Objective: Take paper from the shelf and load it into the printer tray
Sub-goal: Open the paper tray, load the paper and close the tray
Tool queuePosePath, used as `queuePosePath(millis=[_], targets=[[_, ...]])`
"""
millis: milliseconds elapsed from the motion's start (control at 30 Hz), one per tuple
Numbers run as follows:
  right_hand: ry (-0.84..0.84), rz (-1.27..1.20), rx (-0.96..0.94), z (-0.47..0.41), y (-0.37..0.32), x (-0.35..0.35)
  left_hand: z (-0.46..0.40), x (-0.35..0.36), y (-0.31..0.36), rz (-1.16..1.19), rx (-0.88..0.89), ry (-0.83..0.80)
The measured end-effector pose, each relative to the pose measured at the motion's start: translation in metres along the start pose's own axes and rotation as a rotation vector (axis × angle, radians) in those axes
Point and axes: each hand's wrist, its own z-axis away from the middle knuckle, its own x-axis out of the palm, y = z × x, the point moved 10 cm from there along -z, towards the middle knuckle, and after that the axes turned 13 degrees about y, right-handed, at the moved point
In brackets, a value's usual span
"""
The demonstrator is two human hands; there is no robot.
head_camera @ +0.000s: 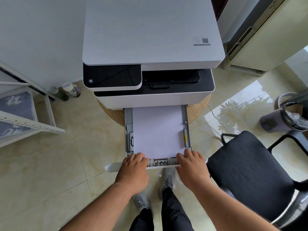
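A white printer (153,34) stands on a round wooden stand, and its grey paper tray (186,114) is pulled out toward me. A stack of white paper (156,130) lies flat inside the tray between the side guides. My left hand (133,172) rests on the tray's front left corner, its fingers curled over the front edge at the paper's near edge. My right hand (191,167) lies the same way on the front right corner. Both hands cover the fingertips, so the exact grip is hidden.
A white metal shelf (30,127) with grey cloth stands at the left, and two bottles (73,89) sit by the wall. A black mesh office chair (250,172) is close on the right. A bin (290,115) and a floor air conditioner (266,35) stand beyond it.
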Motion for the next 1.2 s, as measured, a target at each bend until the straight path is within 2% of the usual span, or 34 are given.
queuePosePath(millis=[400, 633, 1033, 1200], targets=[[0.047, -0.112, 0.078, 0.004, 0.001, 0.004, -0.001, -0.001, -0.009, 0.027, -0.030, 0.003], [0.080, -0.018, 0.234, 0.021, 0.023, -0.015, 0.000, -0.025, -0.034, 0.007, -0.170, 0.178], [-0.046, 0.071, 0.162, 0.009, 0.028, -0.006, 0.004, -0.020, -0.036, -0.053, -0.154, 0.158], [0.005, 0.056, 0.154, 0.011, 0.025, -0.011, 0.004, -0.020, -0.036, -0.055, -0.159, 0.144]])
